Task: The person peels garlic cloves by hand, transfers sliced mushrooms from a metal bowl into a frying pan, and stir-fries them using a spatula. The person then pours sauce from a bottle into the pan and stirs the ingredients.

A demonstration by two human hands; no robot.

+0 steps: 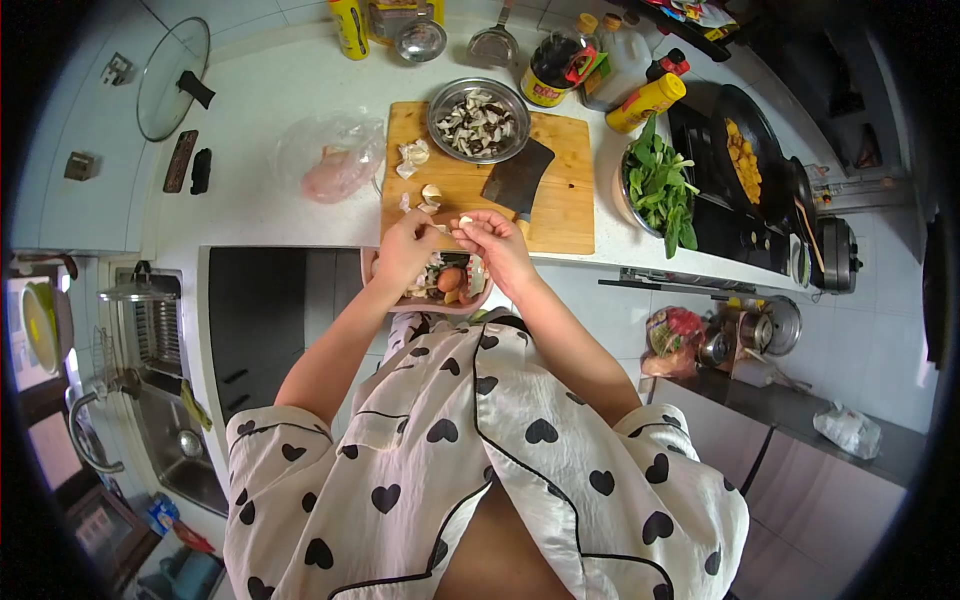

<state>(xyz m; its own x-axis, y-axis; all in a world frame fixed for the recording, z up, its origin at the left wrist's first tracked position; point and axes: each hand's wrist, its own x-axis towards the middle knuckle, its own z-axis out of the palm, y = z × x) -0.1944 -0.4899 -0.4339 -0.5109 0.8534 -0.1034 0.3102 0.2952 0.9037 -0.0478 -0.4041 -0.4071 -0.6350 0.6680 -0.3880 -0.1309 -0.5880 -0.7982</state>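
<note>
1. At left on the white counter (250,220), a clear plastic bag (355,135) lay with a pale pink piece (328,180), seemingly raw meat, in or under it
2. The left hand (405,250) hung at the near edge of the cutting board (565,200), its fingers curled and nearly closed toward the other hand; whether they gripped a shred of skin could not be told
3. Garlic pieces (430,193) and papery skins (411,157) lay on the board just beyond the left hand, while a pink bin (435,308) of scraps stood below both hands
4. A pale garlic clove (466,221) was pinched between thumb and fingertips of the right hand (495,240), near the board's edge. The step in hand looked to be peeling; the next move seemed to call for a steady right pinch and a light left pull
5. A steel bowl (480,86) of chopped mushrooms (478,125) sat on the board, a cleaver (517,178) just beside it
6. At far right, leafy greens (660,185) stood near a wok (755,115) of yellow chunks (742,165)
</note>
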